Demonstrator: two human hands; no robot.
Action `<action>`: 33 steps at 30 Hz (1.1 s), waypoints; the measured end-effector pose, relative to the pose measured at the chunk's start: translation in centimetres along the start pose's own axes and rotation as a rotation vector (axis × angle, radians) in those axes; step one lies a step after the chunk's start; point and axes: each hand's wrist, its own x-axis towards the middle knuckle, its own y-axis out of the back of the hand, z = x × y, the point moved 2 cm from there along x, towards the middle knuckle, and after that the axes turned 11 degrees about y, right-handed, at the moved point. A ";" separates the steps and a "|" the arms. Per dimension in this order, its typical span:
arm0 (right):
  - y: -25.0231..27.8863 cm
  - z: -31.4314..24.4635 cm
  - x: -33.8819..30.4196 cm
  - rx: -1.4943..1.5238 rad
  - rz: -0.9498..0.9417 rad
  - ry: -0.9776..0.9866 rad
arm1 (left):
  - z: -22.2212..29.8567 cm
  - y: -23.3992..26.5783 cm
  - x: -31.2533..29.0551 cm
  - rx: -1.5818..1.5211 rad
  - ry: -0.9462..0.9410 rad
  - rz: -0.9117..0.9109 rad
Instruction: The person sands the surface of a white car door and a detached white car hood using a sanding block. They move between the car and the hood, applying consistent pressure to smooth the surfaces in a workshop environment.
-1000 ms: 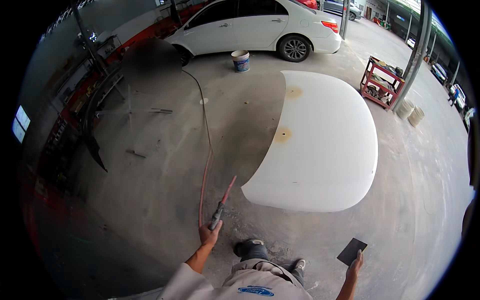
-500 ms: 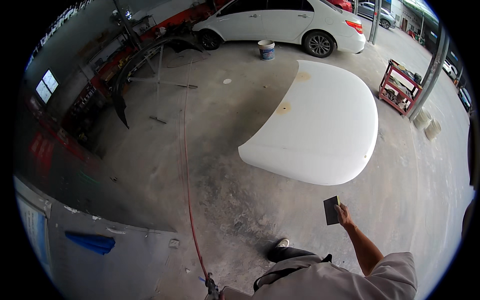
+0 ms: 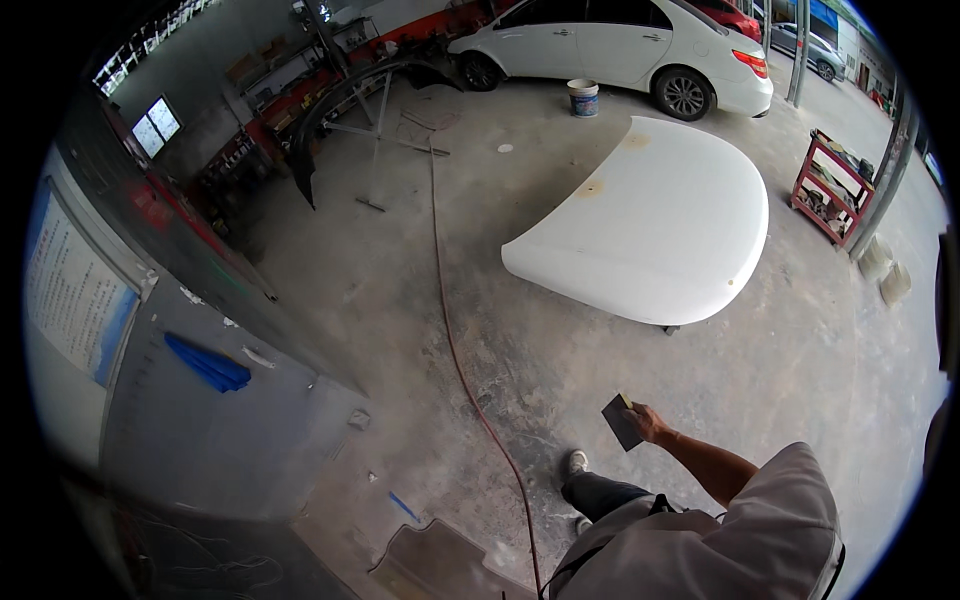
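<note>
My right hand (image 3: 650,424) is closed on a dark, flat rectangular piece of sandpaper (image 3: 622,424), with something yellow showing at its upper edge by my fingers. It is held out in front of me above the floor, apart from everything else. Beyond it lies a white car hood (image 3: 660,215), raised on a stand of which only a dark foot (image 3: 671,329) shows. Tan patches mark the hood's far left edge. My left hand is out of sight. A red air hose (image 3: 447,330) runs along the floor toward my body, where its near end is hidden.
A white car (image 3: 600,45) is parked at the back, with a bucket (image 3: 583,98) before it. A red tool cart (image 3: 832,187) stands by a post on the right. At left are a black bumper (image 3: 306,150) on a stand and a blue cloth (image 3: 208,363). A floor mat (image 3: 440,560) lies near me.
My view has swung left, and my body has turned. The sandpaper has tilted in my right hand. My left hand and the tool at the hose's end have dropped out of view.
</note>
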 end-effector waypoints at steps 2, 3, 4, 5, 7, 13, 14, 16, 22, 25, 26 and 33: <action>0.4 -0.1 -0.9 0.037 0.029 -0.032 | -1.2 -0.4 -1.2 0.015 -0.005 -0.017; 1.0 0.0 -1.1 0.053 0.053 -0.011 | -1.8 -0.8 -1.7 0.030 -0.006 -0.024; 2.1 0.0 -1.8 0.066 0.073 0.005 | -2.5 -1.2 -2.2 0.046 -0.004 -0.027; 3.2 1.2 -1.9 0.051 0.122 0.032 | -3.1 -1.9 -2.4 0.070 0.002 -0.034; 6.1 2.0 -3.4 0.109 0.202 -0.035 | -4.8 -3.0 -3.0 0.123 0.019 -0.027; 16.9 6.1 -11.0 0.252 0.549 -0.234 | -12.6 -6.4 -1.9 0.475 0.026 0.025; 18.4 7.5 -11.9 0.277 0.574 -0.313 | -14.0 -6.1 -0.5 0.595 -0.051 0.039; 21.7 10.1 -14.5 0.284 0.661 -0.254 | -15.3 -6.8 0.4 0.645 -0.153 -0.002; 35.3 19.1 -19.8 0.200 0.738 -0.496 | -8.9 -30.8 -13.3 0.147 0.109 -0.146; 38.5 17.3 -13.3 0.148 0.580 -0.342 | -9.1 -36.2 -15.5 -0.010 0.093 -0.238; 39.3 16.3 -10.2 0.127 0.531 -0.286 | -9.2 -37.8 -15.9 -0.068 0.101 -0.280; 36.1 13.8 13.2 -0.397 0.134 0.303 | -12.4 -42.6 -15.7 -0.176 0.224 -0.163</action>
